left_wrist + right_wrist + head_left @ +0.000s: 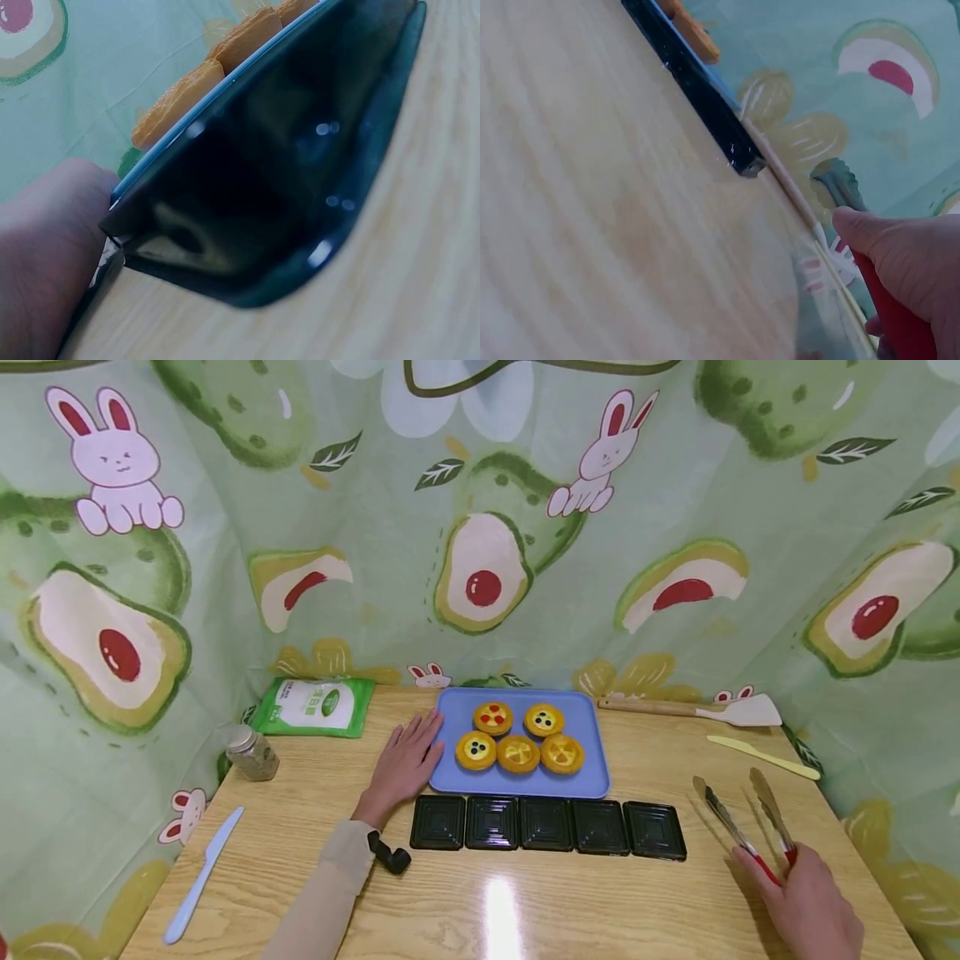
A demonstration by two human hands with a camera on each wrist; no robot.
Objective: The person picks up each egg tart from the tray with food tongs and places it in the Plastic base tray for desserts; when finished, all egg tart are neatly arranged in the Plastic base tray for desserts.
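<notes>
My left hand (402,760) lies beside the left edge of a blue tray (525,788), its extended fingers touching the rim. Several egg tarts (518,754) sit on the tray, some topped with red or dark pieces, others with yellow ones. In front of it stand several small square black plastic trays (521,823) in a row; one black tray (247,180) looms large in the left wrist view. At the right, my right hand (813,902) holds metal tongs (723,818) by their red handles. The arms of the tongs are spread, with nothing between the tips.
A light blue plastic knife (202,877) lies at the left, near a glass seasoning jar (253,754) and a green-white packet (315,707). At the back right are a wooden-handled spatula (693,708) and a yellow knife (763,757). A patterned curtain (390,560) encloses the table.
</notes>
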